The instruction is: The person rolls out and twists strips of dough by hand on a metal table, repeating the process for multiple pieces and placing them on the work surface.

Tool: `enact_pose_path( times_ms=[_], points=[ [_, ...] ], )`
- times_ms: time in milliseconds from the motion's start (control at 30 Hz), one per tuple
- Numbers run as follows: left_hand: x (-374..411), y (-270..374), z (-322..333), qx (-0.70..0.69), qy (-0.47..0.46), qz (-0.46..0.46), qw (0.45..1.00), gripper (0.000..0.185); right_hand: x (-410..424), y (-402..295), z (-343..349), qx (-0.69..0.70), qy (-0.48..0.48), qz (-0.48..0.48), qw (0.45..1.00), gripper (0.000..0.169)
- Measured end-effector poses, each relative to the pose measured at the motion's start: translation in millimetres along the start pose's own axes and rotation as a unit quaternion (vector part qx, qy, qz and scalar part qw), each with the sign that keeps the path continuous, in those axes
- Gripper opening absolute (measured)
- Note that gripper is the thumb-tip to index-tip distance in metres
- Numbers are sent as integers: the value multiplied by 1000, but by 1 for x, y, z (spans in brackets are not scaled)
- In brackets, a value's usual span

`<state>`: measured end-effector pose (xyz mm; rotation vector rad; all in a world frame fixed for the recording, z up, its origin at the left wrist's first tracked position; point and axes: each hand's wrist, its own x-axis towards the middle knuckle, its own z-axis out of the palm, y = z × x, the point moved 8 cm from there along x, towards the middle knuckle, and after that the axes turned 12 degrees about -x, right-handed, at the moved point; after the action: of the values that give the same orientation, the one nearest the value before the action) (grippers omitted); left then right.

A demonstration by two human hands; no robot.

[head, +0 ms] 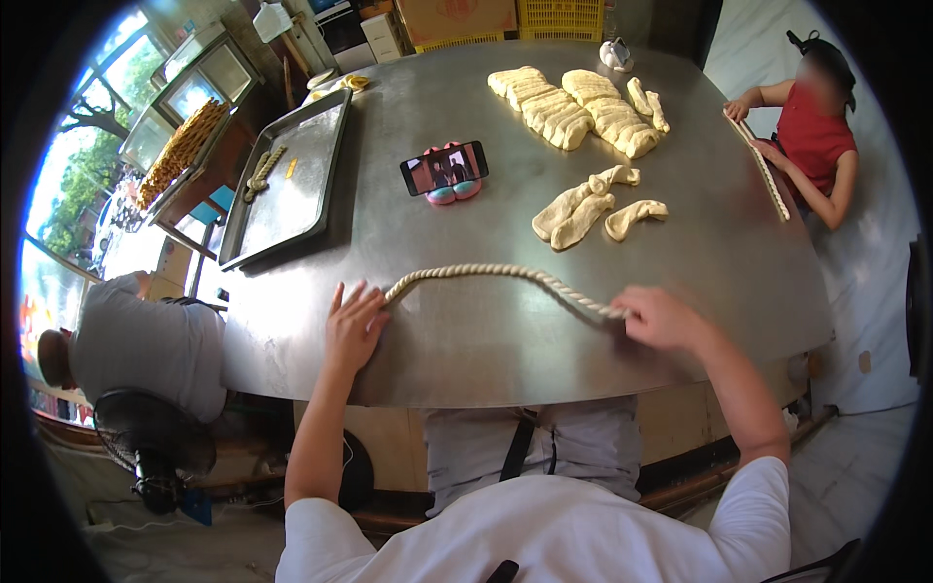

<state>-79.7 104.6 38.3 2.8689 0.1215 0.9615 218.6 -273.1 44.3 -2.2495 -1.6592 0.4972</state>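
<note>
A long twisted dough rope [474,270] arches across the steel table [466,350] in front of me. Its left end lies under or against the fingers of my left hand [355,324], which rests on the table with fingers spread. My right hand [652,317], slightly blurred, has its fingers closed around the rope's right end. Beyond the rope are loose dough pieces [576,211], with a shorter curved one [635,217] at their right. Two rows of cut dough strips [543,108] lie farther back. On the large metal tray [321,182] at the left sits a twisted dough piece [264,173].
A phone [444,169] leans on a pink and blue stand mid-table. At the right edge a co-worker in red [816,142] handles another dough rope [769,178]. A person in white [149,339] and a black fan [154,437] are at the left. A small white object [616,55] stands at the back.
</note>
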Motion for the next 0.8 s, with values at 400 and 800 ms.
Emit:
enact_pose_path(
  times_ms=[400, 800],
  points=[
    [-17, 116, 59, -129, -134, -145, 972, 44, -67, 32, 12, -130, -93, 41, 986, 15],
    [18, -29, 10, -101, -143, -243, 954, 22, -136, 198, -65, -111, 183, 313, 925, 26]
  ],
)
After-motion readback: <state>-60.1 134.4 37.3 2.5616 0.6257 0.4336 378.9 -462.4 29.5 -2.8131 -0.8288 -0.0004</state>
